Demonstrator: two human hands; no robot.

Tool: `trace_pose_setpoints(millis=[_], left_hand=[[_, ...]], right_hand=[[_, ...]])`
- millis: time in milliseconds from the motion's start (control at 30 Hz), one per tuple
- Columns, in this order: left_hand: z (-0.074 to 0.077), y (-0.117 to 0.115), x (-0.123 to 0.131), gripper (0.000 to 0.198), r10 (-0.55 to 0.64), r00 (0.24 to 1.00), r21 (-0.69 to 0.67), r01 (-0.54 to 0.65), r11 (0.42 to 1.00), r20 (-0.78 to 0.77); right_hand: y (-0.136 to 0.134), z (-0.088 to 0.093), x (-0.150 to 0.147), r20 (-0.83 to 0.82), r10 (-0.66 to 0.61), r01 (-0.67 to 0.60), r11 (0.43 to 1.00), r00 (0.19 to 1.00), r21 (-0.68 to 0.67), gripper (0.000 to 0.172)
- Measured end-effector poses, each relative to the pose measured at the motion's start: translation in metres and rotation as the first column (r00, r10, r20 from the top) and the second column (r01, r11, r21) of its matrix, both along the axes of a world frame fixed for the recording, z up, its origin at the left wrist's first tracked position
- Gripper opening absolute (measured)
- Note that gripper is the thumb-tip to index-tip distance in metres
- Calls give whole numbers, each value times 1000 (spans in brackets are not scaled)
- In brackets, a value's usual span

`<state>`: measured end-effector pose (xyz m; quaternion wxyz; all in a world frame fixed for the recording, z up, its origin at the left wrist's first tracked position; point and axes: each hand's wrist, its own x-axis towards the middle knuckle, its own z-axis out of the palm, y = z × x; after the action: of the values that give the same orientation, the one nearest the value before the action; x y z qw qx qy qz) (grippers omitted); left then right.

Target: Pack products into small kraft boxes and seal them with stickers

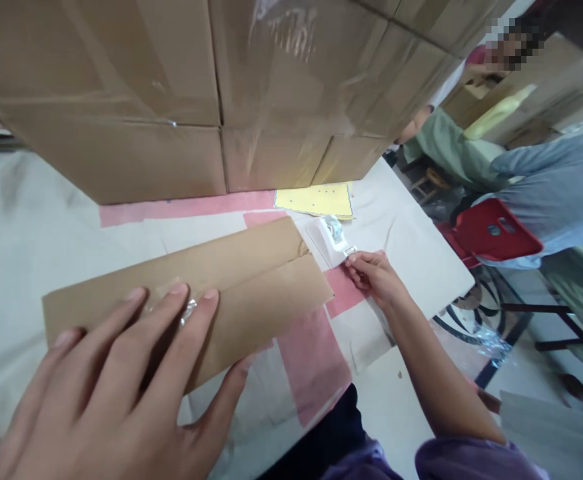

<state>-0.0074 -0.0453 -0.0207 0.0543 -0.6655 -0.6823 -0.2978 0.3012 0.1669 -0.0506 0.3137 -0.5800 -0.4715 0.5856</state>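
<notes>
A long, flat cardboard box (251, 287) lies at a slant on the cloth-covered table. My left hand (121, 393) rests on its near left part, palm down with fingers spread. Beside those fingertips a shiny piece of clear tape (187, 311) crosses the box's seam. Just past the box's right end stands a small white tape dispenser (332, 241) with a roll in it. My right hand (376, 277) pinches at its cutter end, thumb and forefinger pressed together on the tape; the tape itself is barely visible there.
Stacked, taped cardboard cartons (171, 133) wall off the table's far side. A yellow paper sheet (314, 200) lies at their foot. The table's right edge drops to the floor, where a red chair (501, 230) stands with a seated person (566, 180).
</notes>
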Motion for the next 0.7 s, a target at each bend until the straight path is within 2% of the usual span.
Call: trace_pose_setpoints(millis=[100,200,300,467,533,600,700], left_hand=[[0,4,-1,71,100,991,49,-96,994,-91],[10,7,5,72,88,988,47,-82,995,-125],[19,8,12,68,103,985,82,-92,992,-136],[21,10,13,61,106,979,103,-89,991,-172],[23,12,12,58,96,979,104,-78,992,-181],[27,12,14,56,106,978,140,-81,987,-181],[33,7,29,51,86,989,332,-43,942,-118]], right_hand=[[0,-1,0,23,11,-11,1000,1000,1,37],[1,-4,0,44,29,-30,999,999,18,39],[-2,-8,1,75,43,-50,994,996,96,41],[-33,-5,-7,15,0,-3,969,1000,246,46],[-55,5,-14,-2,14,-13,937,1000,350,43],[-79,20,-24,-7,69,-58,877,998,477,35],[-114,45,-39,29,194,-166,739,981,652,25]])
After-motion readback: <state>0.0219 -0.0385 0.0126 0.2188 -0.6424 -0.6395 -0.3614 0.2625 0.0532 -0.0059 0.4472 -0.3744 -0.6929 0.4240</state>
